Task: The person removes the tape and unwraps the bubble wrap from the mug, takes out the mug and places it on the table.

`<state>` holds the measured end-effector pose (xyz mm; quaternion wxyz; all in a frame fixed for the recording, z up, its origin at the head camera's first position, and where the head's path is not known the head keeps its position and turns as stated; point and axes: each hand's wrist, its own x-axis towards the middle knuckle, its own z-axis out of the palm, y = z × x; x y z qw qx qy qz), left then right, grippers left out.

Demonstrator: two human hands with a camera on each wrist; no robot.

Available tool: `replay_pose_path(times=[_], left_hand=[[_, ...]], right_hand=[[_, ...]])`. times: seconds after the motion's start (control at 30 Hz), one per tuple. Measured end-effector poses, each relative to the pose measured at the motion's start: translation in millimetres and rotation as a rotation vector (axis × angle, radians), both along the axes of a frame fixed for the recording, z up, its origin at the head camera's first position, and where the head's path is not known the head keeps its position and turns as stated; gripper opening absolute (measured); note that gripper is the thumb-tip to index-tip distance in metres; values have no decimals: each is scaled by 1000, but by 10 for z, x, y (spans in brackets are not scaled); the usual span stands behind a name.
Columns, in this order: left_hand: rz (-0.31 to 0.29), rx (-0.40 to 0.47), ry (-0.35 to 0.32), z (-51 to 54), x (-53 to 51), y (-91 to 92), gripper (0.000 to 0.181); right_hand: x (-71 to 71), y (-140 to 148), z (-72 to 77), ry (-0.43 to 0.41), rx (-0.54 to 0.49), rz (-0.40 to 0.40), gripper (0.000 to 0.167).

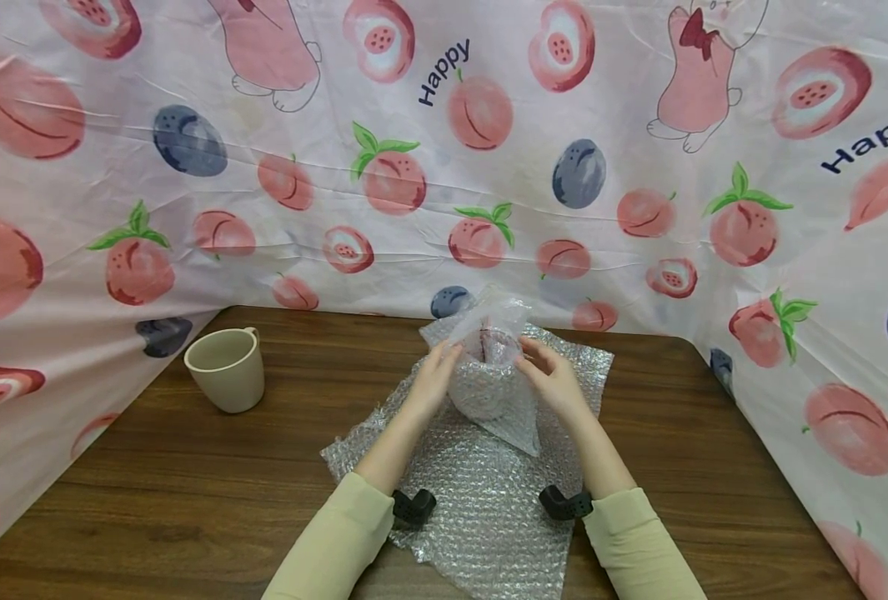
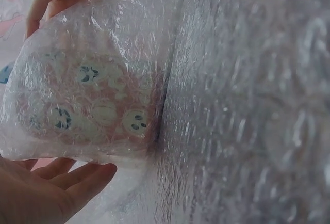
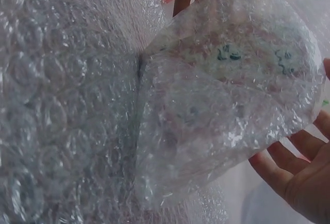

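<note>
A pink cup-like thing patterned with pale round faces (image 2: 103, 100) shows through bubble wrap (image 1: 489, 392) folded round it. It stands on the spread sheet, its top partly visible in the wrap's mouth; its exact kind is blurred. My left hand (image 1: 432, 379) touches the bundle's left side near the top, fingers (image 2: 85, 180) extended along the plastic. On the opposite side my right hand (image 1: 552, 379) rests against the wrap, its fingers (image 3: 281, 164) loosely bent and spread. A loose flap of plastic rises above the cup between both hands.
Beneath the bundle a large bubble wrap sheet (image 1: 489, 517) covers the middle of the brown wooden table (image 1: 188, 500). A beige mug (image 1: 229, 371) stands upright at the left. Peach-printed cloth (image 1: 481, 183) hangs behind and along the sides.
</note>
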<state>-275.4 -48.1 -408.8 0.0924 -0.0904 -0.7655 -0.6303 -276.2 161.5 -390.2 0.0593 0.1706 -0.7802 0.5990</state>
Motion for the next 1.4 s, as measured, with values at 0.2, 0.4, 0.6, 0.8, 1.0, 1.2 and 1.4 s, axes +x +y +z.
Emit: replay_pose_path(times=[0.2,0.4,0.6,0.8,1.0,1.2,1.4], left_hand=[[8,33,5,5,-8,-43,56],[-2,59,-44,-9,-9,-106,64],[-19,72,-74,-8,-17,-162,70],[-21,70,-97,6,-18,-222,72],[-7,45,-115,12,-15,-279,72],[28,44,-135,-5,-42,-324,68],[32,87,-174,-3,-60,-372,72]], right_hand=[[-48,5,-56,16,30,-5,51],[-15,7,-35,0,23,-2,51],[177,-31,172,8,47,31,50],[75,10,68,36,55,51,50],[-24,33,-41,65,92,7,51],[15,2,-3,39,152,-87,51],[40,-19,19,-16,116,-174,49]])
